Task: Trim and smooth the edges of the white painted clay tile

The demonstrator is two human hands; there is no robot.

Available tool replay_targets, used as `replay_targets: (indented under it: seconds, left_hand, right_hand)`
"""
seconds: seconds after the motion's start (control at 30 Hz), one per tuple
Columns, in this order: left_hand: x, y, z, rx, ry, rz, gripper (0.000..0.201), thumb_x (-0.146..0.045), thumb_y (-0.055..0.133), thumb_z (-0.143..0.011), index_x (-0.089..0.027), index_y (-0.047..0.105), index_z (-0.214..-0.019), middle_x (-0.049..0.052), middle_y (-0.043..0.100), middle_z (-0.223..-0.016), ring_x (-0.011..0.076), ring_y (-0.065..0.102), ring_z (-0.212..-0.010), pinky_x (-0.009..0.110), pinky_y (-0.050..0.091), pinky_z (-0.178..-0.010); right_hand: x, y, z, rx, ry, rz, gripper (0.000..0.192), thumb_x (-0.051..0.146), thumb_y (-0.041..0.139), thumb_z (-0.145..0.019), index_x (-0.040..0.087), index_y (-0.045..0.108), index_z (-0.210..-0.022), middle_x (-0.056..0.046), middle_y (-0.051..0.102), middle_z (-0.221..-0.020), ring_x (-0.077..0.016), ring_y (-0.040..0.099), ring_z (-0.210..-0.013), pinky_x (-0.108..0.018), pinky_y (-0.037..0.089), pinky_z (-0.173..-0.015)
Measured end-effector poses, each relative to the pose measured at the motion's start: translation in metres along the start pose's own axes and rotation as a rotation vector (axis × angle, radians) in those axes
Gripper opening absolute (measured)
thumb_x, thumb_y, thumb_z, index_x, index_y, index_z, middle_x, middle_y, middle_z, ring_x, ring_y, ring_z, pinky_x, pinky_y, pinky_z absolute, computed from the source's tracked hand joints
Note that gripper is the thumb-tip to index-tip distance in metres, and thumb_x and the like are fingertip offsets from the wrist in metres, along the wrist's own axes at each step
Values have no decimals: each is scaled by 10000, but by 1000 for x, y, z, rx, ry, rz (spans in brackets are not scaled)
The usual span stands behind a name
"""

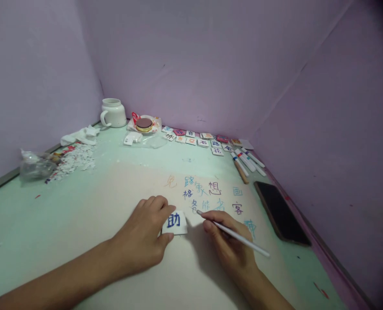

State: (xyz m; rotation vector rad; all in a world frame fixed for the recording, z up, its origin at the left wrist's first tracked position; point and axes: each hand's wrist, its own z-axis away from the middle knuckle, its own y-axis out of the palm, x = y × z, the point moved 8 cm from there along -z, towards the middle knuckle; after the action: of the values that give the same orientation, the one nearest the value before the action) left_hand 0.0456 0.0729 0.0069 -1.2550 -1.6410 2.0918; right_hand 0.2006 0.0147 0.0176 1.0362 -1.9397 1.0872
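Head view, lilac walls (194,56), green table (17,228), left hand (144,230) half-curled, holding white card (175,221), right hand (230,249) closed round pen (248,243)

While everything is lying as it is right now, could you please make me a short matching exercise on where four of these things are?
Things:
1. White mug
2. Dark phone
3. Card with a blue character
4. Slim pen-like tool

Places:
A. In the grip of the right hand
B. Touched by the left hand
C. Standing upright near the far left corner
D. Lying flat, to the right of the right hand

Right pairs: 1-C, 2-D, 3-B, 4-A.
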Motion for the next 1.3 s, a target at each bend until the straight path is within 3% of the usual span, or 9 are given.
replay_targets:
  seconds: [0.1,0.2,0.3,0.4,0.5,0.63,0.83,0.97,1.3]
  left_hand:
    - [3,-2,-3,3,15,62,389,-182,562,-747,-199,575,-1135,84,519,-1082,267,470,-997,442,373,-888]
    - [5,-1,-5,34,8,95,419,-201,583,-732,-205,584,-1152,76,528,-1084,267,478,-1001,440,364,-898]
    - [6,-1,-6,59,8,100,414,-215,581,-743,-211,585,-1157,75,528,-1094,261,481,-998,439,358,-900]
    - [5,-2,-6,64,19,91,420,-213,587,-738,-215,584,-1158,76,532,-1086,260,484,-991,439,361,-893]
    - [4,-2,-7,63,38,88,424,-204,590,-732,-214,584,-1156,76,535,-1079,259,487,-995,431,363,-892]
    - [6,-1,-6,61,33,86,443,-240,606,-745,-206,564,-1184,85,530,-1118,265,474,-1031,435,350,-921]
    - [4,0,-6,1,78,98,373,-238,602,-774,-208,571,-1145,74,540,-1118,257,478,-1035,440,338,-915]
    - [2,0,-5,-12,95,98,351,-219,620,-774,-203,585,-1123,68,546,-1097,250,487,-1016,427,345,-901]
    - [-2,0,-5,-19,165,82,386,-241,648,-777,-172,583,-1151,80,537,-1059,253,492,-980,425,366,-876]
  right_hand:
    - [15,1,-2,92,-186,23,327,99,547,-833,257,644,-1102,-22,694,-871,-146,640,-747,-252,498,-660]
    - [17,-3,-5,179,-183,-75,453,93,512,-847,308,585,-1239,-35,693,-1028,-178,640,-917,-311,505,-790]
    - [3,-12,-7,149,19,-248,378,162,520,-877,340,629,-1192,-24,708,-1028,-187,648,-921,-353,497,-849]
    - [-10,-10,-6,150,258,-554,291,322,562,-859,290,684,-1122,-55,722,-1013,-225,659,-928,-398,495,-877]
    - [-13,-5,-5,175,366,-690,349,450,632,-783,226,707,-1041,-90,729,-940,-237,672,-848,-399,521,-809]
    - [-22,-6,-3,184,421,-348,254,309,659,-775,217,623,-1010,-37,705,-775,-151,619,-611,-289,498,-590]
    - [-9,-5,1,282,163,363,194,235,477,-861,228,640,-965,-40,703,-869,-192,631,-771,-312,454,-669]
    - [-2,6,6,330,80,458,157,249,507,-859,226,660,-882,-23,669,-791,-156,598,-659,-258,416,-568]
    - [3,8,13,222,-70,695,202,283,513,-882,247,710,-861,-12,658,-730,-159,604,-606,-263,316,-487]
